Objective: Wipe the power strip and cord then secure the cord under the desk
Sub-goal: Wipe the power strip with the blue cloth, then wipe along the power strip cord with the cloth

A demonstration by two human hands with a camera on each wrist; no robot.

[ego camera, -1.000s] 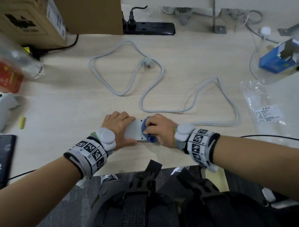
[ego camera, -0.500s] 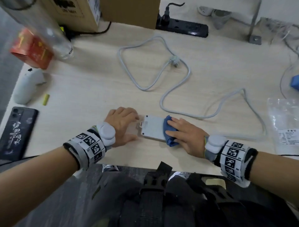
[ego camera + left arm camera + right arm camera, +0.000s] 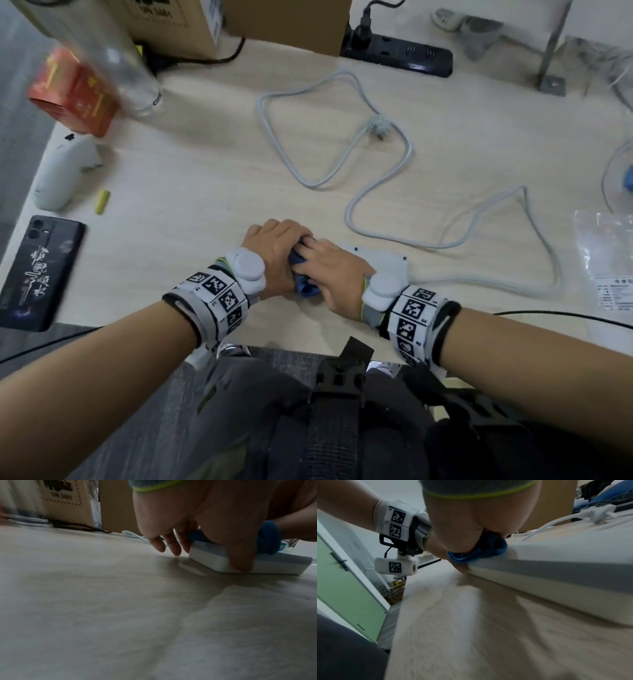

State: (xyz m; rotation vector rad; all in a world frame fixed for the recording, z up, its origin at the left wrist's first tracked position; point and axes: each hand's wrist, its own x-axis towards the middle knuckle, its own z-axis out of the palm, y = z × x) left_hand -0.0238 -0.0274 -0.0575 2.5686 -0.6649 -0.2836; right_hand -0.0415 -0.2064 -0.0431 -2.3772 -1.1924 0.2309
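While the left hand point(image 3: 274, 253) clasps the left end of the flat white plastic power strip point(image 3: 383, 262) at the near desk edge, the right hand point(image 3: 334, 274), clutching the crumpled blue cloth point(image 3: 305, 286), has swept leftward; its grey cord point(image 3: 376, 192) remains unwiped.

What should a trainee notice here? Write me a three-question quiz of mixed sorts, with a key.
1. True or false: the plug of the white power strip lies loose on the desk, in no socket.
2. Which hand holds the blue cloth on the power strip? A left, B right, C neither.
3. Fill in: the left hand grips one end of the ___.

Key:
1. True.
2. B, the right hand.
3. Power strip.
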